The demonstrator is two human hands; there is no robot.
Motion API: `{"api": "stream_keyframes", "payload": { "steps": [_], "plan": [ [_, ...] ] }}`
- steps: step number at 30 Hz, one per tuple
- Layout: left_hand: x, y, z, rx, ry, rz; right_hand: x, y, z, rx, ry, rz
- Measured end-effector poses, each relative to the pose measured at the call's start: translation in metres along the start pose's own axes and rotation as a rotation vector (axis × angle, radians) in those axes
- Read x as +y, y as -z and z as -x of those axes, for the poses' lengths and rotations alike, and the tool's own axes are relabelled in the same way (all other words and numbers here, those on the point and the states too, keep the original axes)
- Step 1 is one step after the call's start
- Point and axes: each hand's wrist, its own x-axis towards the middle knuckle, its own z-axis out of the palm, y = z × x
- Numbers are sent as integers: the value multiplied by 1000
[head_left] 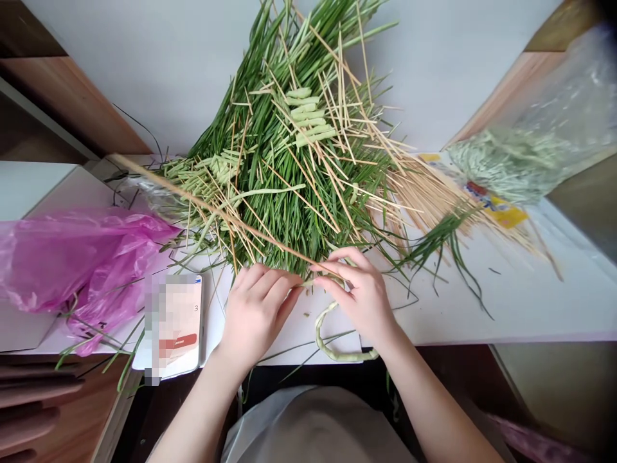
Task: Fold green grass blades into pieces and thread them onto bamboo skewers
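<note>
We pinch a pale, ribbed green leaf plait (332, 341) between the curled fingers of our left hand (255, 315) and right hand (359, 296) (forearms angling inward), its tail curving on the white tabletop (482, 308) beside a heap of slender green blades (284, 161) and thin wooden sticks (424, 199).

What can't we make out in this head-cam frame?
Head view:
Pale green strip: fingers of the left hand and right hand hide the gripped part.
Card or booklet: pixelated, print unreadable.
Printed packet: partly under the clear plastic bag, text too small.
Pink plastic bag, lower right: cut off by the frame edge.
</note>
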Motion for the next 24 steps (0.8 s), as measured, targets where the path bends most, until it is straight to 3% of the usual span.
{"api": "stream_keyframes", "payload": {
  "steps": [3, 5, 17, 24],
  "plan": [
    [-3, 4, 0, 72, -62, -32, -1, 7, -4, -186, -50, -193],
    [-5, 6, 1, 102, -75, -48, -1, 10, -4, -244, -101, -241],
    [-17, 15, 7, 105, 98, -55, 7, 13, -1, -297, -373, -368],
    [-8, 11, -2, 55, -84, -53, 10, 10, -1, -371, -442, -434]
  ]
}}
